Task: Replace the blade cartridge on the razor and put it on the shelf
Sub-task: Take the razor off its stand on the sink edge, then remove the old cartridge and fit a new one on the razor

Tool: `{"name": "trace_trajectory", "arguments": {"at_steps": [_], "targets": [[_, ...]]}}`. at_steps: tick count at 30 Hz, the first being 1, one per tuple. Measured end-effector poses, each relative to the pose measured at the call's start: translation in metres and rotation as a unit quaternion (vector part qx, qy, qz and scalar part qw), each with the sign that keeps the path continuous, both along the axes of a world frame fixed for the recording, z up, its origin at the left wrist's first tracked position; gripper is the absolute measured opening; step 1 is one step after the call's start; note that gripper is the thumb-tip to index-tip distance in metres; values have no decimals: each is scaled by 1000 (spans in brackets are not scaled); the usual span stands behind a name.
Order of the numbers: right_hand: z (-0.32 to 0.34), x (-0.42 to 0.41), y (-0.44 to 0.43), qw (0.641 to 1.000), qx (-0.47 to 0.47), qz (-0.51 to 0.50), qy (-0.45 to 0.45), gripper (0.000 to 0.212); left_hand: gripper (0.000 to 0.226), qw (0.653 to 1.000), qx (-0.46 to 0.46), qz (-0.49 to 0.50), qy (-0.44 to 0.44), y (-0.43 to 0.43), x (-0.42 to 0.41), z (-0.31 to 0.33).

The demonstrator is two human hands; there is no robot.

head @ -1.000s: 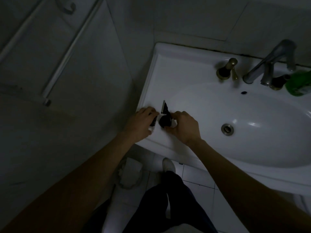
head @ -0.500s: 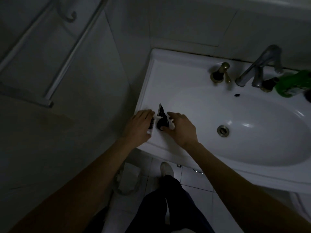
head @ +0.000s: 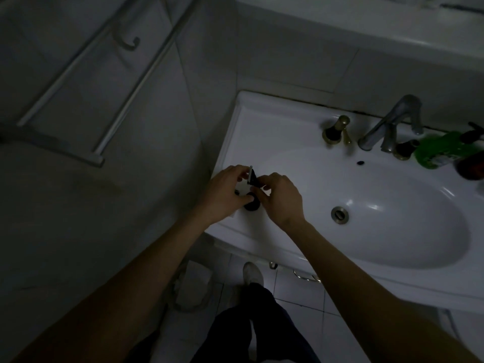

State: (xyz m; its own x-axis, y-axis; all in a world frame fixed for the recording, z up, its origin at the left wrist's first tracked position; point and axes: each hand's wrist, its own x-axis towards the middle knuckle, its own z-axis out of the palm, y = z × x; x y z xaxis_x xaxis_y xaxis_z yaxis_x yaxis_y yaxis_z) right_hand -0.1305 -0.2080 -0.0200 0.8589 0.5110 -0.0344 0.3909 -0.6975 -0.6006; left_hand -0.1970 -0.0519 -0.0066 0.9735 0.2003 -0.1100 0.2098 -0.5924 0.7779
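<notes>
The scene is dim. A dark razor with a pale blade edge stands upright over the left front rim of the white sink. My left hand wraps its lower part from the left. My right hand pinches the top of the razor from the right. A small white piece shows between my hands, and a dark round base sits just beneath them on the rim. Which part is the cartridge I cannot tell.
A faucet with brass knobs stands at the back of the sink, a green bottle to its right. The drain lies mid-basin. Towel rails hang on the left wall. My leg and shoe are on the tiled floor below.
Both hands have closed in on the razor: half a second ago their fingers were spread beside it, now they grip it and it sits slightly higher between them.
</notes>
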Motion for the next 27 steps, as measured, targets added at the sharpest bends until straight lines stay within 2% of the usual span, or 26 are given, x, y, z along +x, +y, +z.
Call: {"name": "trace_trajectory", "arguments": {"at_steps": [5,9,14,20,27], "targets": [[18,-5,-7,1000,16,16,-12,22,65,999,-37,14,-30,-3,-9,4],[18,-7,-23,998,-20,49,-16,22,71,998,-46,6,-35,1,-18,4],[10,-10,-35,994,-62,77,37,20,68,999,6,-22,-32,0,-29,-3],[6,-19,-43,983,-61,80,155,20,48,993,90,-67,-26,-8,-38,-24],[-2,-23,-56,979,-70,63,181,28,58,986,132,-98,11,-23,-44,-26]]}}
